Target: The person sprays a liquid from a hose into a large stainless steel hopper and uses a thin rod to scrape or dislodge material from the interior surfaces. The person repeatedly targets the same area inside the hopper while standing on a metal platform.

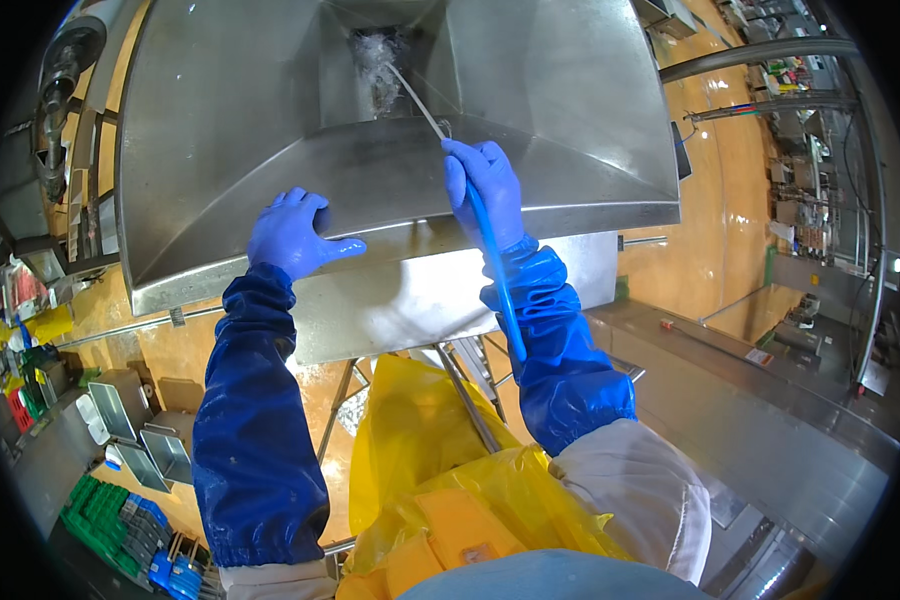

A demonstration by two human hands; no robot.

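Observation:
A large stainless-steel hopper [225,90] with sloping walls lies in front of me. My right hand [487,187], in a blue glove, is closed around a blue hose [501,277] above the hopper's near rim. From the hose end a thin water jet [418,101] shoots down into the square well at the hopper's bottom, where white water [379,64] splashes. The hose runs back along my right sleeve. My left hand [292,234], gloved in blue as well, is at the near rim with thumb and fingers apart and nothing in it.
A yellow apron [405,435] covers my front, above a metal frame with ladder-like rungs. Stainless-steel troughing [720,397] extends at the right. Green crates [94,517] and metal bins [120,405] stand at lower left. Pipework [56,105] is at upper left. The orange floor [720,172] looks wet.

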